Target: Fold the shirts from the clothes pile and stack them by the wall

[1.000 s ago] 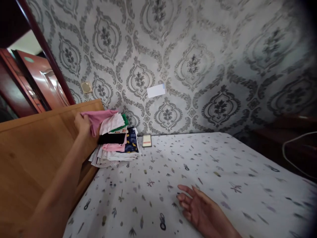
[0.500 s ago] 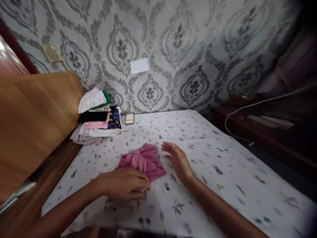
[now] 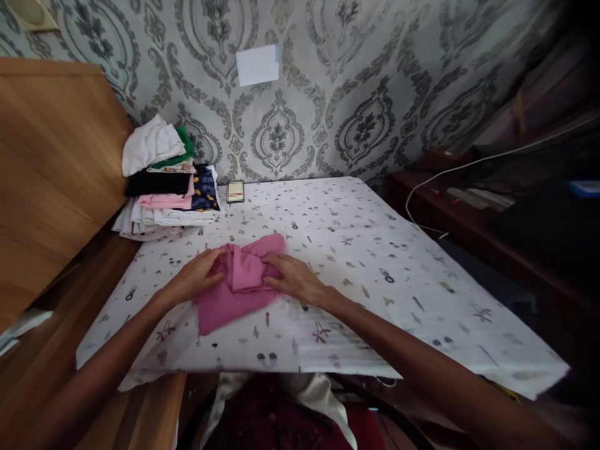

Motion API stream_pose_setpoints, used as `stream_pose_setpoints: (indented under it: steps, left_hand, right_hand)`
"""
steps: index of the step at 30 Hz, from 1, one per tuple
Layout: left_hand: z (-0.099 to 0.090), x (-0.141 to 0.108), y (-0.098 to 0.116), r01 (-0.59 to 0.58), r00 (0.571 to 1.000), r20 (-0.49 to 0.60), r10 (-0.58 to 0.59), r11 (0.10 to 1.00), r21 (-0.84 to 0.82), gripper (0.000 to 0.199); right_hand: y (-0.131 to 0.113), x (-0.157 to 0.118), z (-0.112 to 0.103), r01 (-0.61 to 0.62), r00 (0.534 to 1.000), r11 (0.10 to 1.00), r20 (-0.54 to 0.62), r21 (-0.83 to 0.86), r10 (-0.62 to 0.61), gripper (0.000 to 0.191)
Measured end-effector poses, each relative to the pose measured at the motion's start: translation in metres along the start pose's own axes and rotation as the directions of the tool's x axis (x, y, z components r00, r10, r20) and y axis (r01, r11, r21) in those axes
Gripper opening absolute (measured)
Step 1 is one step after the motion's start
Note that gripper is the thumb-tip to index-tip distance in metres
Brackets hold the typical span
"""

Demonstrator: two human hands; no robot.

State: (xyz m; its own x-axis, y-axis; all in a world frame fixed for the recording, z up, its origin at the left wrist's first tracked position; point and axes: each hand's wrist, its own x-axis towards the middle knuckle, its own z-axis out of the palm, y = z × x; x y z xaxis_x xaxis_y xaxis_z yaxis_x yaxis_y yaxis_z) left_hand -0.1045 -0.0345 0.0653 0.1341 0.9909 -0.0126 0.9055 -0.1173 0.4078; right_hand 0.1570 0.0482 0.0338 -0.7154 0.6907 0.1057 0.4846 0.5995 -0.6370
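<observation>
Rumpled pink fabric piece point(image 3: 234, 307) sits on the white printed tablecloth point(image 3: 356, 269), left hand point(image 3: 195, 276) and right hand point(image 3: 299, 281) touching opposite sides. Can't really tell if fingers are pinching; imo light, even tension stops the layers bunching.

Pink cloth point(image 3: 244, 275) is off the top of your clothes stack point(image 3: 164, 183), now in front and right of it, flatter and partly folded over (it was bunched half a second back). Your left hand point(image 3: 199, 275) moved from the stack to the cloth's stack-side edge. Your right hand point(image 3: 293, 278), previously off the cloth, now touches the side farther from the stack.
</observation>
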Motion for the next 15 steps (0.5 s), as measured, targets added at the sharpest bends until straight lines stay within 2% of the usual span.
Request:
stream_pose_setpoints:
  steps: [2,4,6,7,9,12,13,15]
  left_hand:
    - [0.001,0.001,-0.010,0.027,1.000,-0.012,-0.027,0.999,0.020,0.043]
    - [0.001,0.004,-0.021,0.108,0.991,-0.095,-0.099,0.990,0.090,0.047]
    - [-0.001,0.010,-0.032,0.224,0.967,-0.149,-0.206,0.967,0.122,0.054]
    - [-0.003,0.014,-0.038,0.267,0.958,-0.140,-0.251,0.957,0.111,0.052]
    - [-0.012,0.017,-0.044,0.278,0.957,-0.091,-0.275,0.960,0.030,0.037]
    - [-0.034,0.006,-0.036,0.137,0.986,-0.058,-0.157,0.958,-0.253,0.018]
    - [-0.044,-0.003,-0.029,0.078,0.995,-0.034,-0.098,0.924,-0.374,0.019]
    - [-0.061,-0.025,-0.010,0.009,0.996,0.080,0.044,0.829,-0.559,0.019]
  right_hand:
    - [-0.001,0.008,0.004,0.004,1.000,0.999,-0.003,-0.040,-0.004,0.030]
    - [0.000,0.015,0.008,0.018,0.999,1.000,-0.043,-0.022,-0.019,0.021]
    - [0.002,0.020,0.010,0.052,0.995,0.996,-0.083,0.068,-0.046,0.017]
    - [0.002,0.022,0.009,0.070,0.994,0.988,-0.098,0.138,-0.057,0.014]
    - [0.002,0.024,0.003,0.097,0.992,0.945,-0.113,0.313,-0.064,0.012]
    - [-0.001,0.013,-0.019,0.072,0.997,0.828,-0.072,0.557,-0.038,0.016]
    - [-0.002,0.006,-0.029,0.048,0.999,0.792,-0.033,0.609,-0.035,0.016]
    - [-0.005,-0.015,-0.048,-0.025,0.996,0.744,0.084,0.668,-0.042,0.014]
